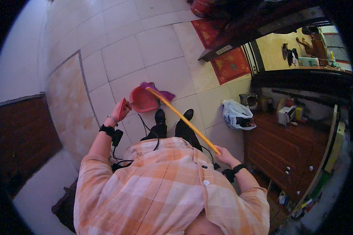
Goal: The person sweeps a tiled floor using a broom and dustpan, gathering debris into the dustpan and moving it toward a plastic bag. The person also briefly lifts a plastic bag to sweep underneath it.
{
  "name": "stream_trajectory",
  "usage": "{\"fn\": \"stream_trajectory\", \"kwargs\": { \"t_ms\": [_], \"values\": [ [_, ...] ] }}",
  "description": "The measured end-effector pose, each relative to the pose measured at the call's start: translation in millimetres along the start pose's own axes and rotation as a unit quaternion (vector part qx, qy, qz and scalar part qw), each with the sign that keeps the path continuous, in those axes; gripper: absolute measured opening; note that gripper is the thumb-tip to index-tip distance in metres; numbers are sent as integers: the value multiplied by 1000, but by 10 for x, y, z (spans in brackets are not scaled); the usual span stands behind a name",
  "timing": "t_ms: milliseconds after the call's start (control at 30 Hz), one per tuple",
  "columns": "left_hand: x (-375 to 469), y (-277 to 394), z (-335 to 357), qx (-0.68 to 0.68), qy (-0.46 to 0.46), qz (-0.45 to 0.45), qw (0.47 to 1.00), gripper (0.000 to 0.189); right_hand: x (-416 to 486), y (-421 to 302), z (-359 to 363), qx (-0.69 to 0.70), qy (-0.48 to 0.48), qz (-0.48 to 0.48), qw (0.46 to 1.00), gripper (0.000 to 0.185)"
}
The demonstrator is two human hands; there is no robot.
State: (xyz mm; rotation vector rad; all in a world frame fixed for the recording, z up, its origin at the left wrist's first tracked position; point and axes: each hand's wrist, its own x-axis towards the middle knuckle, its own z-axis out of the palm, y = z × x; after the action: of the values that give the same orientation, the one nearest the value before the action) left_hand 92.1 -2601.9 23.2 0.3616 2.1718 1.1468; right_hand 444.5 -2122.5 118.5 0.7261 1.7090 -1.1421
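Note:
My left hand (124,110) is closed around the upright handle of a red dustpan (142,101), whose pan is low over or on the tiled floor in front of my feet. My right hand (223,155) grips the end of the yellow handle of a broom (185,119). The handle slants away to the upper left. Its purple bristle head (166,95) lies at the far edge of the dustpan, partly over it. Whether anything lies in the pan, I cannot tell.
A white plastic bag (236,113) stands on the floor to the right, beside a brown wooden cabinet (276,144) with small items on top. Beyond it lies a red patterned mat (231,66) near a dark frame. Dark cables hang at my waist. A dark brown panel (23,141) is at left.

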Motion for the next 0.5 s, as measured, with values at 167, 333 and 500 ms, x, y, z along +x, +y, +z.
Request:
{"fn": "stream_trajectory", "kwargs": {
  "t_ms": [167, 333, 500],
  "values": [
    [0, -5, 31, -51, 17, -32, 998, 14, -98, -346, -96, -35, 46, -50, 997, 56],
    [-46, -161, -31, -221, 59, 55, 972, 20, -51, -590, -555, -256, 211, -75, 940, 58],
    [3, -406, -22, -134, 88, 10, 987, 22, 984, -1094, -889, -345, 256, -9, 903, 58]
  ]
}}
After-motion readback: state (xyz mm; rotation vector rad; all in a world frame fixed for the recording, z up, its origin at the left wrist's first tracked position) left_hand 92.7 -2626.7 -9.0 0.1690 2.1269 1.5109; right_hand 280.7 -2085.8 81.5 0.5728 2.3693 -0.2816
